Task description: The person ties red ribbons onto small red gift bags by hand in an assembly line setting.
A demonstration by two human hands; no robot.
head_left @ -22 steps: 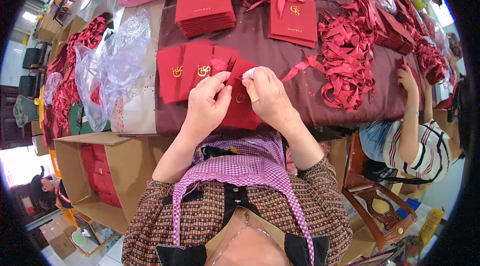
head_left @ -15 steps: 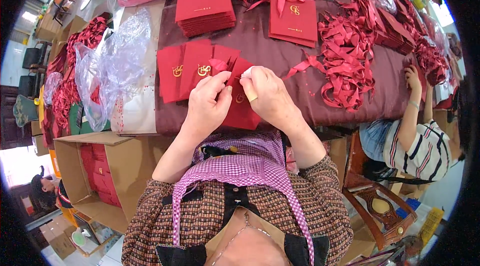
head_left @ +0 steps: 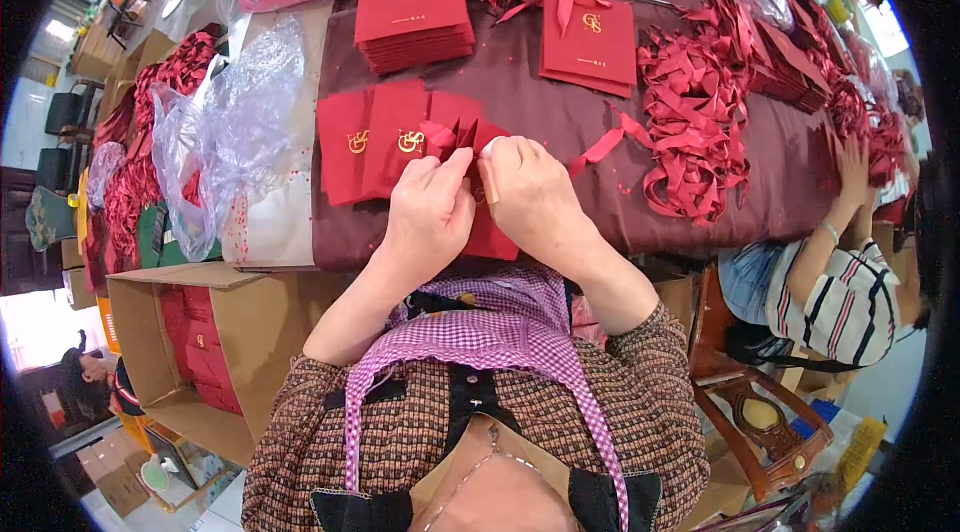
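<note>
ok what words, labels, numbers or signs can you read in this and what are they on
I won't copy out printing, but here's where it stands:
Stacked red packets: gold monograms, print beneath too small to read.
Red packets near the ribbons: gold monogram, tiny print beneath.
Fanned red packets: gold monograms.
Packets in the open carton: small gold mark, unreadable.
Carton, lower left: faint marks, too blurred.

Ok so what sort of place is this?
Probably a workshop for assembling or packing by hand: a stack of matching red packets, a heap of red ribbons, and an open cardboard box holding red pieces.
</note>
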